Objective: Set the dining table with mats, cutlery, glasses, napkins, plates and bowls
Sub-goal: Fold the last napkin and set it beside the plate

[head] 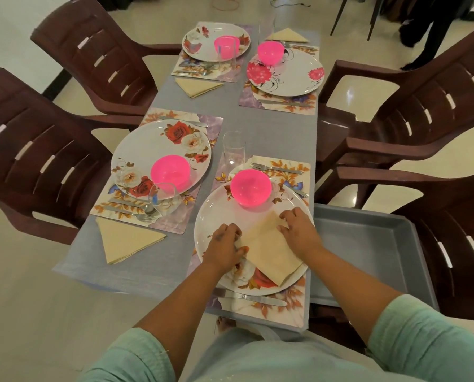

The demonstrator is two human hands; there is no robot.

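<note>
The grey table [260,122] carries four floral place settings, brown chairs [37,161] on both sides, and a grey tray [368,244] sits at its right edge. On the nearest plate [216,213], behind a pink bowl [251,191], lies the beige napkin [269,246], partly folded. The left hand [225,245] pinches the napkin's left corner between thumb and fingers; the right hand [299,230] presses fingertips down on its upper right edge, not clenched.
</note>
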